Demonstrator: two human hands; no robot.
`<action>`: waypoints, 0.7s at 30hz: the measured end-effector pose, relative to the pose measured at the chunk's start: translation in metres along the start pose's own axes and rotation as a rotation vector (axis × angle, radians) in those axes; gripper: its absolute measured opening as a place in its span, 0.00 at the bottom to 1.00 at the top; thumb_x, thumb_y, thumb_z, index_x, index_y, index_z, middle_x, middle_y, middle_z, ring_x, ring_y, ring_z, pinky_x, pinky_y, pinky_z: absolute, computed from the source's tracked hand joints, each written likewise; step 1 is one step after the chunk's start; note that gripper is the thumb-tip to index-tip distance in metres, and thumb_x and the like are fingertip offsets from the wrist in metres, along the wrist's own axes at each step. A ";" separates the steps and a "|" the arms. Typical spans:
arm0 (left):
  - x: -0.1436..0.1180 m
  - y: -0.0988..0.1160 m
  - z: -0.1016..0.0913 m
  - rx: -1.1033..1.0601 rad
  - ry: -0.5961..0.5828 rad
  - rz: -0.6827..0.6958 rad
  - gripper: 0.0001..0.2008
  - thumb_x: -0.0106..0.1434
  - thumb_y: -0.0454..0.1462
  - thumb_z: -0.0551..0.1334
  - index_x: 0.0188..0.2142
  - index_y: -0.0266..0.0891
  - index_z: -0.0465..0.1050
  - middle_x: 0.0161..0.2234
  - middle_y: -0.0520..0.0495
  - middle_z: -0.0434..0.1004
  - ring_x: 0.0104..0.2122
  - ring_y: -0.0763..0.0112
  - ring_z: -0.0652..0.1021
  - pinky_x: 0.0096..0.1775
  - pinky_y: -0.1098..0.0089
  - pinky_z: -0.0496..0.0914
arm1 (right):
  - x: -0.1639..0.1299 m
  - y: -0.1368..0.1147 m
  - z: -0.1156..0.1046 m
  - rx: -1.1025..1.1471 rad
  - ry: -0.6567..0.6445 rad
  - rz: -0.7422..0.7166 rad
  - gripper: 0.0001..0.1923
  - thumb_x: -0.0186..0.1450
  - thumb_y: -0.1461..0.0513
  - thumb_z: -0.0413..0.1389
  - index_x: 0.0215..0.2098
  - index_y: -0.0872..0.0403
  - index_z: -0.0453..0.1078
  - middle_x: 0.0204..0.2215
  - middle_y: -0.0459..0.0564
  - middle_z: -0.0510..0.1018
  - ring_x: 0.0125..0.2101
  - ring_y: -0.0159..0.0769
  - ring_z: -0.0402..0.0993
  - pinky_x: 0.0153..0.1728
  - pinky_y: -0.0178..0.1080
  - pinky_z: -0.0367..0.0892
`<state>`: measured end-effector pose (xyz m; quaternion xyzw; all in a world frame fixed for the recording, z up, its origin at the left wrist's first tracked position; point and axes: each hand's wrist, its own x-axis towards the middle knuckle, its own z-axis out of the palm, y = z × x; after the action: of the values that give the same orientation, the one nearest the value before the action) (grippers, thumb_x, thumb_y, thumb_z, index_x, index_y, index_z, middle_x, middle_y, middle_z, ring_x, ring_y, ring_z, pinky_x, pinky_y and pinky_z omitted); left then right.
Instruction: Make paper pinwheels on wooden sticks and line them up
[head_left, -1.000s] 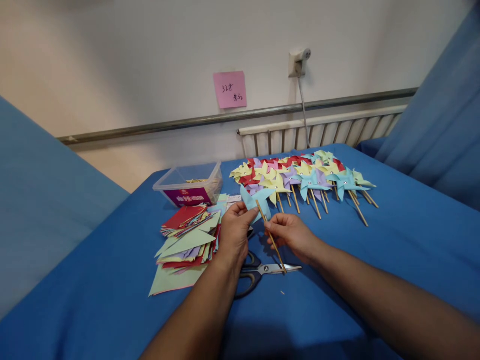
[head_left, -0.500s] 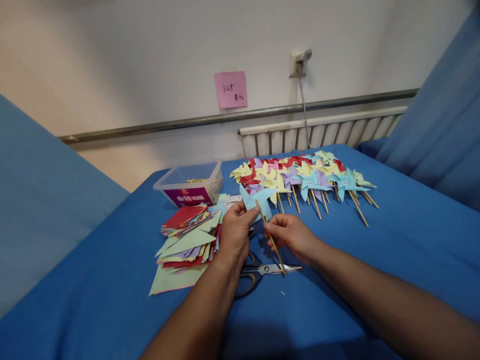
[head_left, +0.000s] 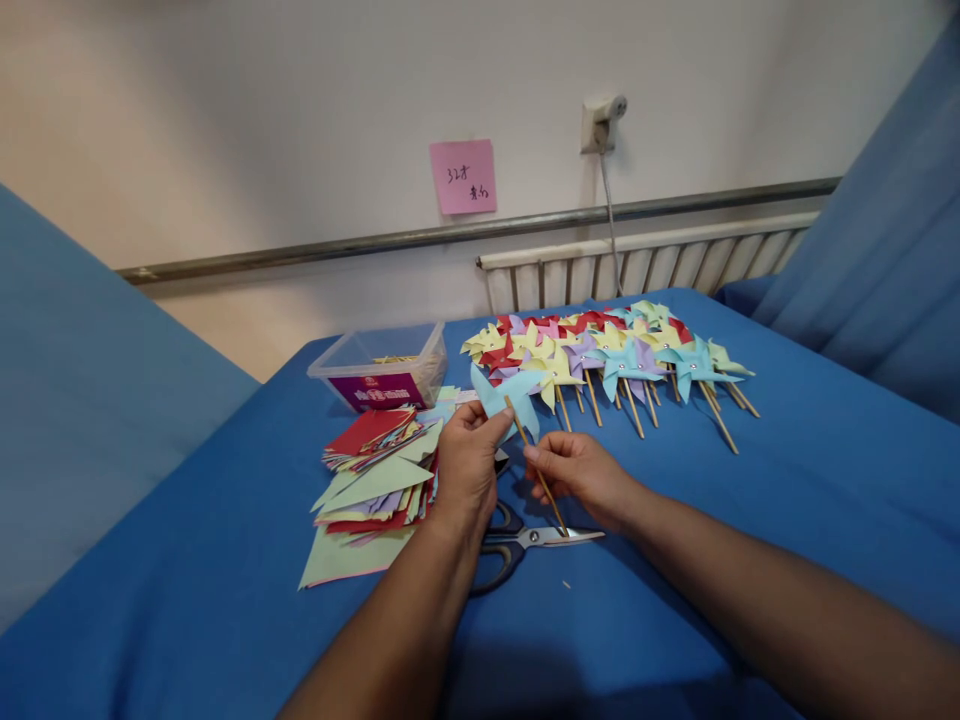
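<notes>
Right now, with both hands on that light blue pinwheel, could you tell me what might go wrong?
The left hand pinches the light blue pinwheel, so its paper blades could crease. The right hand holds the wooden stick near its middle; the stick might slip or twist against the paper. The scissors lie just under both wrists on the blue cloth, so a lowered wrist could catch the blades.

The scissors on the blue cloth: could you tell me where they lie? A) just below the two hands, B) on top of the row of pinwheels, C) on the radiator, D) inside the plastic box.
A: the scissors lie flat on the cloth directly beneath the left hand and right hand.
</notes>
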<state>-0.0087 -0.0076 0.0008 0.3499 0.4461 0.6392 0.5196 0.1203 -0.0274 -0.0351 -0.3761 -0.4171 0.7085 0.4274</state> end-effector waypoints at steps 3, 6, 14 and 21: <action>0.000 0.002 0.000 -0.019 0.017 0.009 0.17 0.42 0.36 0.73 0.32 0.35 0.75 0.29 0.49 0.79 0.26 0.72 0.76 0.36 0.69 0.69 | 0.000 0.001 0.001 -0.002 -0.001 -0.007 0.24 0.48 0.47 0.68 0.24 0.56 0.66 0.20 0.43 0.74 0.18 0.28 0.71 0.21 0.34 0.66; -0.001 0.003 0.002 -0.048 0.001 0.006 0.17 0.42 0.36 0.73 0.33 0.35 0.75 0.29 0.49 0.79 0.28 0.71 0.76 0.36 0.69 0.69 | -0.001 0.000 0.001 -0.003 0.003 -0.025 0.23 0.49 0.48 0.68 0.23 0.56 0.66 0.20 0.43 0.74 0.18 0.28 0.70 0.21 0.34 0.65; -0.002 0.003 0.003 -0.081 -0.011 -0.025 0.18 0.42 0.35 0.73 0.34 0.35 0.75 0.31 0.48 0.80 0.29 0.71 0.77 0.38 0.69 0.69 | -0.001 0.000 -0.001 -0.015 -0.010 -0.031 0.23 0.49 0.47 0.67 0.24 0.56 0.66 0.20 0.42 0.74 0.17 0.27 0.70 0.20 0.33 0.65; -0.001 0.001 0.002 -0.055 -0.011 0.002 0.18 0.42 0.35 0.74 0.33 0.35 0.75 0.31 0.48 0.80 0.29 0.71 0.77 0.38 0.69 0.69 | -0.001 -0.001 0.001 -0.070 -0.005 -0.053 0.24 0.49 0.46 0.67 0.23 0.55 0.65 0.19 0.42 0.73 0.17 0.27 0.70 0.20 0.33 0.65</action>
<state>-0.0075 -0.0083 0.0027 0.3394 0.4250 0.6496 0.5312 0.1204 -0.0282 -0.0340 -0.3778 -0.4525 0.6830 0.4314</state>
